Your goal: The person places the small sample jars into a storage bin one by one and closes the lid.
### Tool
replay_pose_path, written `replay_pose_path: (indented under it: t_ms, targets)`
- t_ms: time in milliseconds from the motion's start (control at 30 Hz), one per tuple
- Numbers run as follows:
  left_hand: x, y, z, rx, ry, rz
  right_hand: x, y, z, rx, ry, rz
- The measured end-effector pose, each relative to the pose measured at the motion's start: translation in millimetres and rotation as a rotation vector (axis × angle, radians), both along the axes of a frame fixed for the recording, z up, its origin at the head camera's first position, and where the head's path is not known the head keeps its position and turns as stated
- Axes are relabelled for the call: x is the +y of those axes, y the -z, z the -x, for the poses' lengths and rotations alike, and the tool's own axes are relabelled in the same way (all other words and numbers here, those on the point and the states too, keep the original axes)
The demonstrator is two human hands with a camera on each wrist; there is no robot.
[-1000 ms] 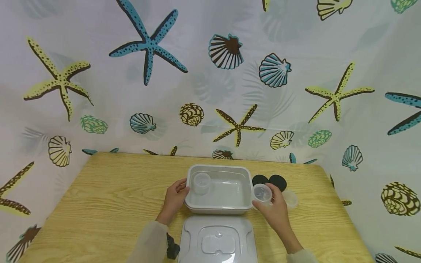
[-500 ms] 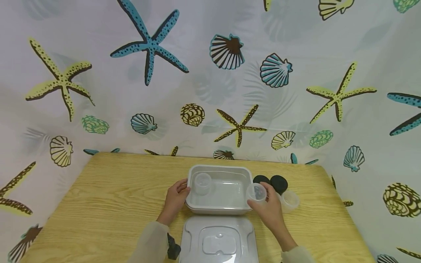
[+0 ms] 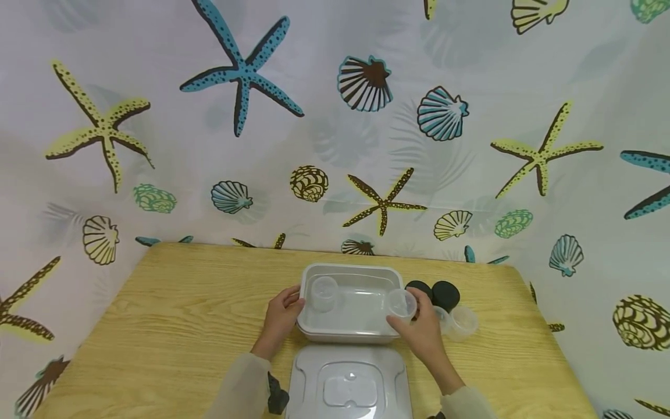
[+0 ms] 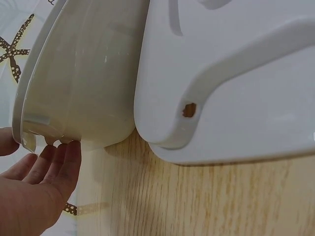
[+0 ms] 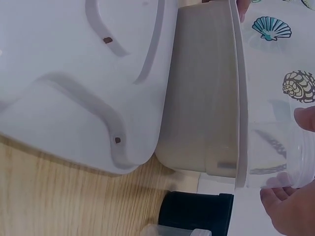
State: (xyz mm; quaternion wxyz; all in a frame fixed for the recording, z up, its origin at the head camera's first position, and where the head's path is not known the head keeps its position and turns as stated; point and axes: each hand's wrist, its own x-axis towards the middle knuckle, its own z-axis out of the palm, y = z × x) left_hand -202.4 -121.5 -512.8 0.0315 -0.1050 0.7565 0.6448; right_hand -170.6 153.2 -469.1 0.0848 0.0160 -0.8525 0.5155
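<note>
A light grey plastic storage bin (image 3: pixel 345 336) stands open on the wooden table. My left hand (image 3: pixel 280 323) grips its left end; in the left wrist view the thumb lies at the rim and the fingers touch below it. One clear plastic cup (image 3: pixel 324 293) stands inside the bin at the left. Another clear plastic cup (image 3: pixel 401 304) is held by my right hand (image 3: pixel 424 333) over the bin's right end. The right wrist view shows that held cup (image 5: pixel 268 157) above the rim, between thumb and fingers.
The bin's grey lid (image 3: pixel 349 387) lies flat in front of it. Right of the bin stand two black round containers (image 3: pixel 446 295) and two more clear cups (image 3: pixel 463 322). A curtain with starfish and shells (image 3: pixel 384 203) hangs behind the table.
My right hand has moved left with the cup, from beside the bin to over its right end. The left hand stays on the bin.
</note>
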Motion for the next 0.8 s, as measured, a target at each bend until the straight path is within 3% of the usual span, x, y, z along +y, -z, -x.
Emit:
replay_pose_path:
  t_ms: [800]
  targets:
    - [0, 2.1, 0.5, 0.008, 0.001, -0.001, -27, 10.6, 13.4, -0.025, 0.021, -0.071]
